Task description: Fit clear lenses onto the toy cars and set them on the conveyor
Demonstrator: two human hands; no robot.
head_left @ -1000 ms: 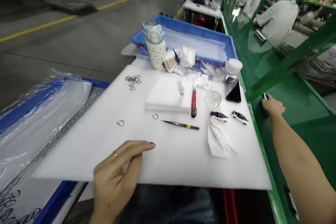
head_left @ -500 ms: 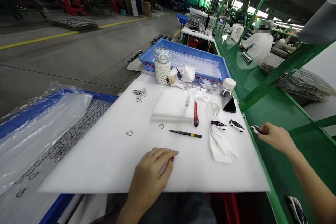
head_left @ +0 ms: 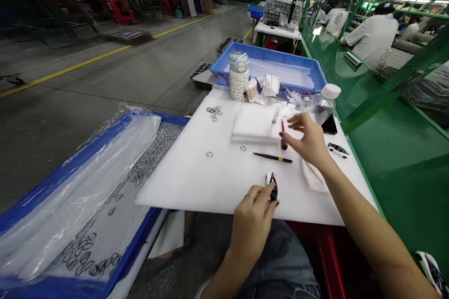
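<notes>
Currently held: one toy car (head_left: 273, 188), six o'clock.
Our left hand (head_left: 253, 217) pinches it near the white board's (head_left: 189, 182) front edge; our right hand (head_left: 305, 138), fingers apart, hovers by the red cutter (head_left: 284, 144); open room, eight o'clock.

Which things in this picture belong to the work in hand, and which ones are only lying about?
Probably in the work:
car-shaped piece, held by the left hand
similar piece, near the right edge of the white board
red knife, close to the open right hand; contact unclear

Apparently just lying about:
spotted cup
phone
clear bottle
</notes>
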